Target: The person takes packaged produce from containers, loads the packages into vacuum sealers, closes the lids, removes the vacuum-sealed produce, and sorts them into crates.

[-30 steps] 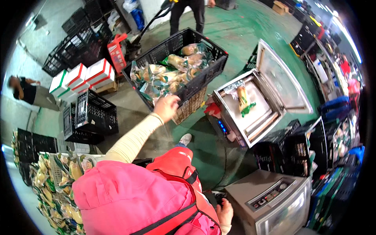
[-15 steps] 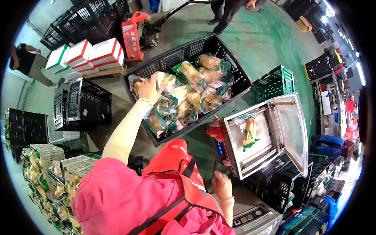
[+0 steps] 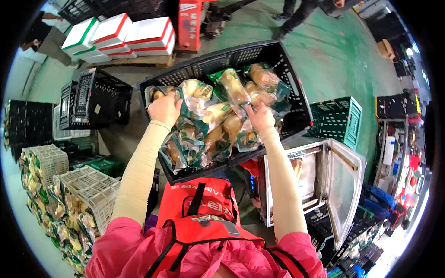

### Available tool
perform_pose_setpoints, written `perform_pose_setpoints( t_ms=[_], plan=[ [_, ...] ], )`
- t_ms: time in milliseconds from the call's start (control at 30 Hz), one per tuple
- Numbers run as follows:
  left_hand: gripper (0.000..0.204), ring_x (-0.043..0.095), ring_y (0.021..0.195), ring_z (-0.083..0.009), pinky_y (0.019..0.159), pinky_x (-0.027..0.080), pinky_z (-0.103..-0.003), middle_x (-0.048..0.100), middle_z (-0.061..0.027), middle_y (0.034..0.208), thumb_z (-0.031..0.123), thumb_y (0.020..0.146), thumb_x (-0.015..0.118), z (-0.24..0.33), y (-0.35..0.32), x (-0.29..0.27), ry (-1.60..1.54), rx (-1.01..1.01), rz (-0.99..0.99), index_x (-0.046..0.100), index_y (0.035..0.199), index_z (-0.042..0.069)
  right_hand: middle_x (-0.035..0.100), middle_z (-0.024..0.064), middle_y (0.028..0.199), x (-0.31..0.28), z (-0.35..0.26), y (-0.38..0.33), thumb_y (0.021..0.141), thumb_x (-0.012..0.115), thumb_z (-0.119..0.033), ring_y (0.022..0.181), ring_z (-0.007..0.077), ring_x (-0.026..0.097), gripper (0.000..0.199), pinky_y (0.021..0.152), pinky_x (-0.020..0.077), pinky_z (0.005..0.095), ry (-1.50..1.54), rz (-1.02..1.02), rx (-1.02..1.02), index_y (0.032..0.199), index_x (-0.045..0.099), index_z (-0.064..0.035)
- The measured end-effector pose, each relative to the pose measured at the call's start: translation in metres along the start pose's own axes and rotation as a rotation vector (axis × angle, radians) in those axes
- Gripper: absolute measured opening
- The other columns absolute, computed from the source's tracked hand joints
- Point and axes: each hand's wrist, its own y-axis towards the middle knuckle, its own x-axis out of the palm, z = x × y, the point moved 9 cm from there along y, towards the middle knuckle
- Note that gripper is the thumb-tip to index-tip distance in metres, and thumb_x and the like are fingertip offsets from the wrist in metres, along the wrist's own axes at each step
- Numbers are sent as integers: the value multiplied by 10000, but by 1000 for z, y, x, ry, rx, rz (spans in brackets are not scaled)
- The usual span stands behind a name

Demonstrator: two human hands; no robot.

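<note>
Reaching both arms into the black crate [image 3: 287, 83], left hand [image 3: 164, 109] and right hand [image 3: 259, 118] each closed on a bagged vegetable pack [image 3: 232, 85]. Best gripped by the bag's body (film looks slippery), lifting clear of the crate wall.

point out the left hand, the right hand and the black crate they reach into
left hand [image 3: 165, 109], head view, back of the hand
right hand [image 3: 260, 117], head view, back of the hand
black crate [image 3: 241, 54], head view, far wall

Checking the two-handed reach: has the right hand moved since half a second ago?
Yes. The right hand went from low beside the steel sealing machine up into the black plastic crate.
</note>
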Motion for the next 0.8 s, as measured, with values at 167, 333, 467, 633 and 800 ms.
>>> perform_pose_setpoints(
  t_ms=[167,333,467,633,800],
  plan=[
    [416,621,635,-316,562,481,-421,637,-122,700,414,786,611,28,29,-16,123,0,-68,558,1011,68,650,165,916,61,3,33,708,554,-639,869,340,624,650,765,485,440,-240,-275,-2,918,610,-27],
    [424,630,818,-323,674,499,-426,646,-163,847,445,796,594,4,44,29,142,-122,-326,650,878,33,643,174,800,69,31,55,717,694,-305,774,298,634,375,675,494,372,94,-85,-52,890,611,16],
    [359,611,839,-343,691,487,-438,640,-162,862,389,802,591,-11,41,42,70,-102,-225,647,855,39,552,-18,676,60,34,62,800,622,-141,531,70,439,167,490,367,242,744,-331,51,877,620,7],
    [234,592,736,-368,639,460,-468,616,-158,732,304,792,585,33,35,-10,-99,104,12,615,735,79,587,-42,732,-35,-21,7,848,596,-126,595,25,479,142,521,372,193,1096,-416,106,934,630,-18],
    [225,551,578,-325,520,409,-382,539,-174,621,219,788,628,103,-7,-123,-578,478,144,580,694,20,623,-17,783,-120,3,-81,872,585,-173,617,42,545,156,530,422,189,1517,-110,196,946,622,-41]
  ],
)
